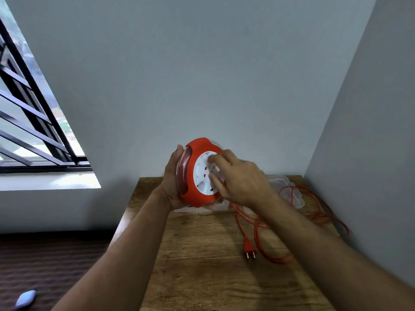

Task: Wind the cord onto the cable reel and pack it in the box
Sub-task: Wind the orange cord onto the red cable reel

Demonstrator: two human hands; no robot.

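Cable reel (199, 173) held above counter (202, 254), white face turned toward camera, axle roughly level. Left hand (173, 178) cupping rim from behind, fingers curled round it. Right hand (235, 178) on white hub, fingers blurred, apparently gripping to crank. Orange cord (258, 234) slack in loops, plug (249, 251) prongs toward camera. Risk: loops snagging clear box (289, 189), dragging it.

Barred window (29, 113) sitting at left of frame, white sill (49, 181) lying beneath; wooden table (202, 254) filling lower centre; small pale blue object (25, 299) lying on dark floor (56, 261), lower left.
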